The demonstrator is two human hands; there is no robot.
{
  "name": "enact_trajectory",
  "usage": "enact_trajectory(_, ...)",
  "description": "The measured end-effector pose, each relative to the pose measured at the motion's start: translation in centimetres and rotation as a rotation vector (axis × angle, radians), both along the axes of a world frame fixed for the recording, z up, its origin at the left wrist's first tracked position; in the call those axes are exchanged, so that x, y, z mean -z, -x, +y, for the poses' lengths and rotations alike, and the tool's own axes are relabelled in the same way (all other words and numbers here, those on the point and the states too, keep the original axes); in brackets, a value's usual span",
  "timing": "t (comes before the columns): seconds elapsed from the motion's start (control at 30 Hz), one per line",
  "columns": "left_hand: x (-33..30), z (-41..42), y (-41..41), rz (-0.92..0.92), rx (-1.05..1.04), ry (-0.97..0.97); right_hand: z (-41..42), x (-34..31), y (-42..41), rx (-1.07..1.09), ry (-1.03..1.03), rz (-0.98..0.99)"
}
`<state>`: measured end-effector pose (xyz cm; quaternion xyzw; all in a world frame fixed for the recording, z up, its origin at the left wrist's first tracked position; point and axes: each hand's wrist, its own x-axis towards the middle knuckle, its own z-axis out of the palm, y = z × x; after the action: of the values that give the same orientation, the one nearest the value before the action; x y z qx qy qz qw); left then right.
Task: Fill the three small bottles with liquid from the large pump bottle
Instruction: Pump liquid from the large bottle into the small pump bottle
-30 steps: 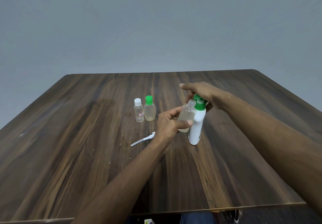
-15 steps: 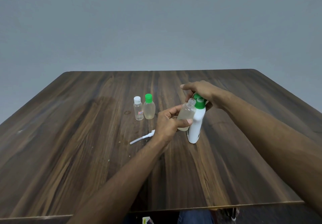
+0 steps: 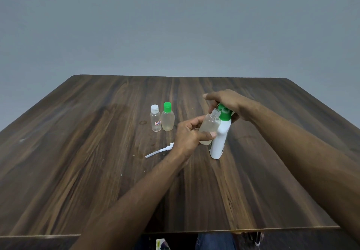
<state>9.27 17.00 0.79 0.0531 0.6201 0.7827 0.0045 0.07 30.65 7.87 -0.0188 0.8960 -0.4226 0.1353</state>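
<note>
**Clear bottle at the pump spout**

The left hand clamps an uncapped clear plastic small bottle against the white large pump bottle on the dark wooden bench; the right hand presses its green pump head. Third fill underway; next, keep the mouth aligned. Nothing has visibly shifted since the earlier frame

Dark wooden table: two capped small bottles, pump bottle, white pump tube.

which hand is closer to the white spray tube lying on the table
Left. The left hand, holding the open small bottle, is just right of the tube; the right hand sits farther off atop the pump bottle.
</note>
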Motion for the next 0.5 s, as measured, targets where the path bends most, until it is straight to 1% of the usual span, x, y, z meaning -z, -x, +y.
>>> enact_trajectory(0.1,-0.06,-0.04,-0.04,0.005,0.004,0.005,0.01,-0.25,0.05,-0.009,0.002,-0.024)
enact_trajectory(0.37,0.03,-0.07,0.11,0.006,-0.002,0.022,-0.02,0.58,0.42,0.012,-0.023,0.031)
enact_trajectory(0.5,-0.04,-0.05,0.01,0.007,0.001,0.020,0.03,0.17,0.14,0.003,0.002,0.016)
